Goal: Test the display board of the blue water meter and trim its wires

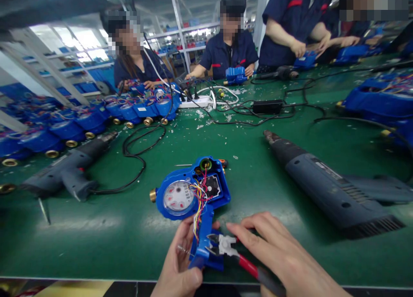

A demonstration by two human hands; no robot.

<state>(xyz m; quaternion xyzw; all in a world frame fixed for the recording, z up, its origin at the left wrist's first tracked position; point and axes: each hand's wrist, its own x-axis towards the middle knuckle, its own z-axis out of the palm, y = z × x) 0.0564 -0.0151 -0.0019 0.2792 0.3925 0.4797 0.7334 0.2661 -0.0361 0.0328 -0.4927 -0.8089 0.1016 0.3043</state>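
Observation:
A blue water meter (pixel 178 197) lies near the front of the green table, its round dial face up and its wired compartment uncovered. Red, yellow and white wires run from it into a blue plastic part (pixel 205 232). My left hand (pixel 179 262) is closed around that part from the left and below, beside a small spring (pixel 183 249). In my right hand (pixel 274 249) are cutting pliers (pixel 227 245) with red and black handles; their parted jaws are at the right side of the blue part. Behind the meter lies a screwdriver (pixel 223 163), partly hidden.
Heat guns lie at the left (pixel 69 168) and right (pixel 322 185) of the green table (pixel 129 237). Rows of blue meters (pixel 66 131), a power strip (pixel 195 101), a black adapter (pixel 267 106) and cables lie farther back. Several people work across the table.

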